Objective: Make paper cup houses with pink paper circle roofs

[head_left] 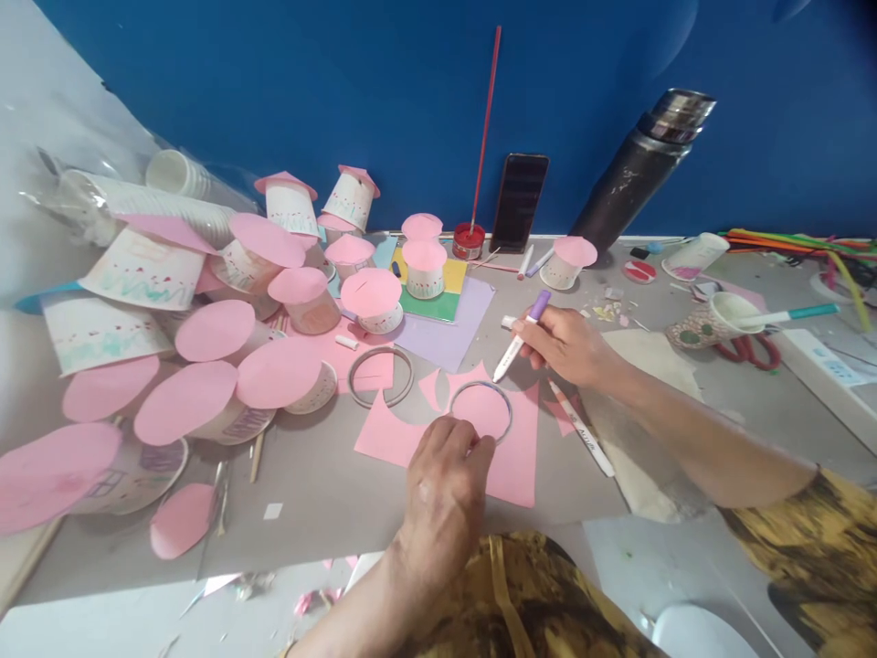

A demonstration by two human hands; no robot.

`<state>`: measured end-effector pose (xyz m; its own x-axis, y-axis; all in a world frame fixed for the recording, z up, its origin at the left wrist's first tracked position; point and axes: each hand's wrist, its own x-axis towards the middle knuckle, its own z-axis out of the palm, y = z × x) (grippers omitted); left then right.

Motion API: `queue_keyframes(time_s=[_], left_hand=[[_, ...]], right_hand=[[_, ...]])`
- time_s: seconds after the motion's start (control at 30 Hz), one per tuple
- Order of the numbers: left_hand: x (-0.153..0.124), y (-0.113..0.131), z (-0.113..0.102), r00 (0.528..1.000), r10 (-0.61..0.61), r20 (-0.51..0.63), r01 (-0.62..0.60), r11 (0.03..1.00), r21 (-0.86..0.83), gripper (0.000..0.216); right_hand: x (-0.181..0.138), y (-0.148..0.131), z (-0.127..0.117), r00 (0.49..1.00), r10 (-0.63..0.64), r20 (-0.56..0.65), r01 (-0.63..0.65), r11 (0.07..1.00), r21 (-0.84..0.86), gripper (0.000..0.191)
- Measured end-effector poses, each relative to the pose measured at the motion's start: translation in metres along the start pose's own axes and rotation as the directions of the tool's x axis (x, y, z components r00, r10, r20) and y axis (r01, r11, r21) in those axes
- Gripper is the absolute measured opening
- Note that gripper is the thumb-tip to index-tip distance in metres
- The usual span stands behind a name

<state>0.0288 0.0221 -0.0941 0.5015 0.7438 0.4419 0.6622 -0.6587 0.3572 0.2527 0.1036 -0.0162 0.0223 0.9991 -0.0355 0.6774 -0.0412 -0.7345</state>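
My right hand (568, 345) is closed round a white marker with a purple cap (521, 336), its tip pointing down beside a metal ring (480, 411). The ring lies on a sheet of pink paper (513, 461) with curved cut-outs along its top edge. My left hand (445, 480) rests on the pink sheet with its fingertips pressed against the near left rim of the ring. A second ring (381, 376) lies to the left on a smaller pink piece.
Many paper cups topped with pink discs (274, 370) crowd the left of the table. A phone (519, 201), a red pot with a stick (469, 241), and a dark flask (634, 169) stand at the back. Red scissors (750, 352), pens and a cup lie right.
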Motion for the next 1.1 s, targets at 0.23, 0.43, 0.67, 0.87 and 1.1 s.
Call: queue_keyframes(time_s=[0.23,0.43,0.67,0.87,1.1], left_hand=[[0.003,-0.001,-0.004,1.000,0.005,0.021,-0.004,0.999,-0.040,0.022],[0.008,0.001,-0.009,1.000,-0.003,0.022,0.003,1.000,-0.001,0.022],[0.011,0.000,-0.010,1.000,0.008,0.030,-0.008,1.000,0.018,0.021],[0.011,-0.001,-0.011,0.997,0.001,0.071,-0.004,0.999,0.040,0.020],[0.012,0.000,-0.010,0.995,-0.013,0.099,0.008,0.999,0.048,0.021]], right_hand=[[-0.054,0.031,0.006,0.985,0.075,-0.158,-0.044,0.981,0.188,0.042],[-0.101,0.029,0.027,0.935,-0.122,-0.332,0.132,0.991,0.007,0.037],[-0.127,0.024,0.050,0.769,-0.440,-0.463,0.350,0.897,-0.270,0.017],[-0.139,0.020,0.061,0.751,-0.466,-0.469,0.361,0.883,-0.299,0.013],[-0.145,0.010,0.069,0.690,-0.551,-0.470,0.432,0.834,-0.343,0.010]])
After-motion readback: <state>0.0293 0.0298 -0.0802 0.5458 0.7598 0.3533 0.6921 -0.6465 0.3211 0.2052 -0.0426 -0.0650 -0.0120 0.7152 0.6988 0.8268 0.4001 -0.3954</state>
